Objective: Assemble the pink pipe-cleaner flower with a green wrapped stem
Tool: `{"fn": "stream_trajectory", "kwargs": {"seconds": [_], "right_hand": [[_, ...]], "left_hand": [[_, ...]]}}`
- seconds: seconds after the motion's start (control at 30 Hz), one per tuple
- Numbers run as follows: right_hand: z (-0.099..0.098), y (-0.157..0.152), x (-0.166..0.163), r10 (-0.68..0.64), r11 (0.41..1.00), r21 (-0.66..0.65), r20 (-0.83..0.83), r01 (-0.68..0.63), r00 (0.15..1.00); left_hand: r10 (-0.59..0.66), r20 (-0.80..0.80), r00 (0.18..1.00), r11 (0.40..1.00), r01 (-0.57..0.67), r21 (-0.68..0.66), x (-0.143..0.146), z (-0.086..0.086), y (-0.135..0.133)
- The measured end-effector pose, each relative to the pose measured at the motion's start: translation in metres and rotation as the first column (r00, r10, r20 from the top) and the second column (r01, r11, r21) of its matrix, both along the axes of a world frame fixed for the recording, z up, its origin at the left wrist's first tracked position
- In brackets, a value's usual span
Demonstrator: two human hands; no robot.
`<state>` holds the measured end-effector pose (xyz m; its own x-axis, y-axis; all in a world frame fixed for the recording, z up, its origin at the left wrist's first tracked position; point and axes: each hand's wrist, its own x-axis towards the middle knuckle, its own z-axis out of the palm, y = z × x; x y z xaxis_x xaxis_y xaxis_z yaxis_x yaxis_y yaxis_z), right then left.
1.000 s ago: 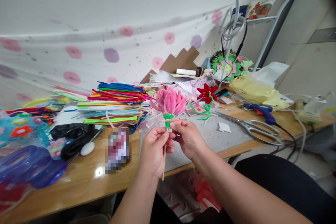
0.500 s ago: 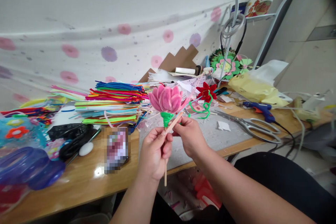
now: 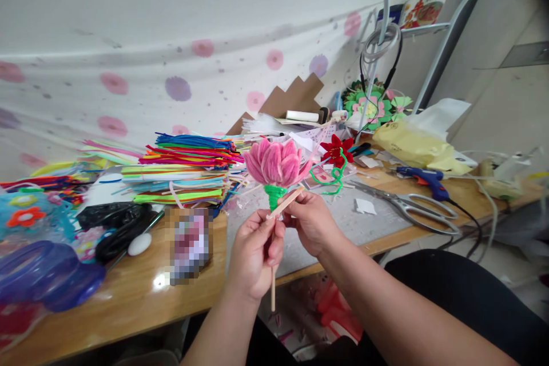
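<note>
A pink pipe-cleaner flower stands upright on a thin wooden stick, its base wrapped in green pipe cleaner. My left hand is closed around the stick just below the green base, and the stick's lower end pokes out beneath it. Just to the right, my right hand is pinched on a flat light-brown strip that slants across the stick to my left fingertips. What the strip is made of, I cannot tell. Part of the stick is hidden by my fingers.
Bundles of coloured pipe cleaners lie to the left, near a blurred-out patch. A red flower with a curly green stem, large scissors and a blue glue gun are on the right. A grey mat lies under my hands.
The flower and stick have shifted slightly down and right, with my left hand following. The strip now tilts flatter, its upper end further right, as my right hand moves with it.
</note>
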<state>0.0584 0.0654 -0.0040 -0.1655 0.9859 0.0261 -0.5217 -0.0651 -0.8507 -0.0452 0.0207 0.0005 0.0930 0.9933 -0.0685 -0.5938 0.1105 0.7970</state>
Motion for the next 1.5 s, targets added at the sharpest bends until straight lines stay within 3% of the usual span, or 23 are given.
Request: {"fn": "stream_trajectory", "kwargs": {"seconds": [0.17,0.27,0.33,0.47,0.53,0.6,0.73,0.87,0.97,1.03,1.1,1.17,1.23,1.37,1.5], "right_hand": [[0.002,0.002,0.006,0.18,0.984,-0.002,-0.079,-0.18,0.981],[0.004,0.001,0.005,0.215,0.977,0.027,-0.105,-0.213,0.971],[0.006,-0.001,0.002,0.193,0.981,0.036,-0.122,-0.19,0.974],[0.009,-0.003,-0.003,0.095,0.995,0.036,-0.156,-0.091,0.983],[0.011,-0.003,-0.002,0.078,0.997,0.033,-0.155,-0.074,0.985],[0.013,-0.002,0.001,0.089,0.996,0.034,-0.146,-0.085,0.985],[0.016,-0.003,0.007,0.123,0.992,0.053,-0.147,-0.116,0.981],[0.016,-0.007,0.008,0.191,0.981,0.064,-0.16,-0.183,0.968],[0.016,-0.009,0.006,0.22,0.975,0.065,-0.168,-0.212,0.961],[0.016,-0.008,0.004,0.196,0.98,0.062,-0.181,-0.187,0.964],[0.015,-0.007,0.002,0.146,0.989,0.057,-0.198,-0.138,0.969],[0.015,-0.006,0.001,0.118,0.993,0.052,-0.211,-0.109,0.97],[0.015,-0.006,0.001,0.132,0.991,0.053,-0.22,-0.124,0.966],[0.015,-0.009,0.004,0.201,0.979,0.06,-0.241,-0.192,0.949],[0.017,-0.013,0.005,0.251,0.968,0.051,-0.253,-0.247,0.934]], "left_hand": [[-0.104,0.012,0.995,0.994,0.103,0.035,-0.003,-0.001,0.0],[-0.151,0.016,0.988,0.989,0.151,-0.007,-0.002,-0.004,-0.001],[-0.082,-0.041,0.996,0.997,0.081,-0.013,0.0,-0.006,-0.003],[0.203,-0.213,0.956,0.979,-0.189,0.082,0.006,-0.01,-0.007],[0.252,-0.225,0.941,0.967,-0.238,0.087,0.007,-0.008,-0.01],[0.203,-0.182,0.962,0.979,-0.198,0.042,0.006,-0.003,-0.012],[0.006,-0.027,1.0,0.999,-0.007,-0.05,0.0,0.005,-0.014],[-0.183,0.089,0.979,0.981,0.188,-0.053,-0.008,0.005,-0.013],[-0.239,0.087,0.967,0.968,0.244,-0.053,-0.008,0.003,-0.012],[-0.155,-0.012,0.988,0.988,0.155,-0.027,-0.004,0.003,-0.013],[0.046,-0.157,0.986,0.998,-0.039,0.047,0.001,0.002,-0.015],[0.24,-0.255,0.937,0.967,-0.21,0.142,0.006,0.001,-0.017],[0.302,-0.276,0.912,0.949,-0.262,0.175,0.007,0.002,-0.018],[0.069,-0.135,0.988,0.996,-0.06,0.065,0.0,0.008,-0.019],[-0.174,0.046,0.984,0.985,0.173,0.023,-0.007,0.011,-0.017]]}}
